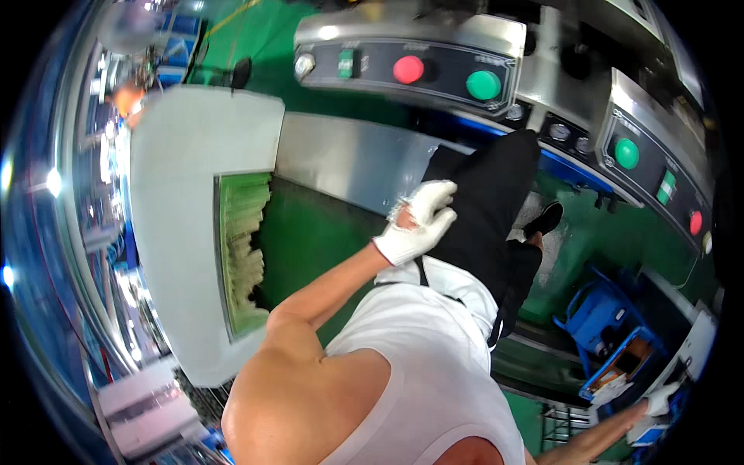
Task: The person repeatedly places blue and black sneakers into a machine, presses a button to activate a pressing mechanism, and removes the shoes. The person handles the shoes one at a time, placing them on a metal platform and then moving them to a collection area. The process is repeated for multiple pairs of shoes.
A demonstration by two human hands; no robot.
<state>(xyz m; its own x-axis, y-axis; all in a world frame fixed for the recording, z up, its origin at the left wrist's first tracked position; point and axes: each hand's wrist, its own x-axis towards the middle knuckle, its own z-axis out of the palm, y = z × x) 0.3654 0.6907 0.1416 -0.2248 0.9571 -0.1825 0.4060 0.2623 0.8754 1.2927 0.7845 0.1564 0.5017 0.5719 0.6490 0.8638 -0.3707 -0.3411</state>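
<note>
My left hand (418,222), in a worn white knit glove with skin showing through at the back, hovers at or rests on my black-trousered thigh (488,182); contact is unclear. Its fingers and thumb are loosely apart and I see nothing in them. My right arm stretches far out to the lower right. At its end my right hand (661,401), also in a white glove, is beside a blue-and-white object (649,432) near the picture's rim. The fingers of that hand are too small and shadowed to make out.
Two metal control panels carry red and green buttons (483,85) ahead of me. On the left stands a large pale board (174,194) with a green, ragged-edged inset (242,248). A blue plastic stool (601,310) and an open box (620,364) are at right, on green floor.
</note>
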